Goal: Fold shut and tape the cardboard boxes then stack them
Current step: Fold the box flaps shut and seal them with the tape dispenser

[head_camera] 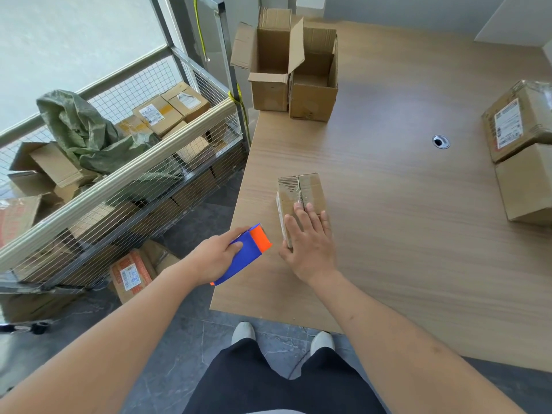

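Observation:
A small cardboard box (301, 192) lies near the left edge of the wooden table (403, 204), its top flaps folded together with a seam down the middle. My right hand (309, 240) presses flat on the near end of its top, fingers straight. My left hand (213, 256) grips a blue and orange tape dispenser (249, 249) just left of the box, at the table's edge. Two open boxes (286, 67) stand at the far left corner of the table. Two closed boxes (519, 150) sit at the right edge, one bearing a shipping label.
A wire-mesh cart (119, 174) full of parcels and a green sack stands left of the table. A labelled parcel (134, 273) lies on the floor beside it. A round cable hole (441, 141) sits in the tabletop. My feet stand at the table's near edge.

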`<action>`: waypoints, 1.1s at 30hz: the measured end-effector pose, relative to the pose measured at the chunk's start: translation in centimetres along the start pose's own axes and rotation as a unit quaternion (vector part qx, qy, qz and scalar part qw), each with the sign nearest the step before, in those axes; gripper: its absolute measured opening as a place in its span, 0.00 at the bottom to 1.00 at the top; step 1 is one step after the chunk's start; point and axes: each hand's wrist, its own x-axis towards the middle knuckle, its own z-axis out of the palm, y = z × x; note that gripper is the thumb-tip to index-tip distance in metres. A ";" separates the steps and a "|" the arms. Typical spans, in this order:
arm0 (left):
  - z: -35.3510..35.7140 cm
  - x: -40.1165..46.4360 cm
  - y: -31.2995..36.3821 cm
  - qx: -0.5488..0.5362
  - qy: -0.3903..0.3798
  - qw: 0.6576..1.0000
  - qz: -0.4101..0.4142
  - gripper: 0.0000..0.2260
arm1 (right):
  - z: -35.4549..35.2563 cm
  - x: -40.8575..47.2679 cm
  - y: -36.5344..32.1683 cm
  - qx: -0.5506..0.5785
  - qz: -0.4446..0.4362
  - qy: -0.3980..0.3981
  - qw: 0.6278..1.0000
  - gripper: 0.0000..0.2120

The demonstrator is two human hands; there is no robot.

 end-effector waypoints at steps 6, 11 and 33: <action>-0.8 -0.4 -0.7 -0.032 0.046 0.997 0.059 0.22 | -1.4 -0.3 1.6 0.027 -0.034 -0.026 0.999 0.27; -3.0 -0.9 -0.2 -0.091 0.066 0.988 0.108 0.26 | -3.7 -1.3 4.6 -0.021 -0.076 0.014 0.997 0.31; -7.1 -1.1 -1.7 0.000 -0.051 0.983 0.177 0.31 | -2.7 -0.6 -0.6 0.010 0.066 -0.105 0.992 0.39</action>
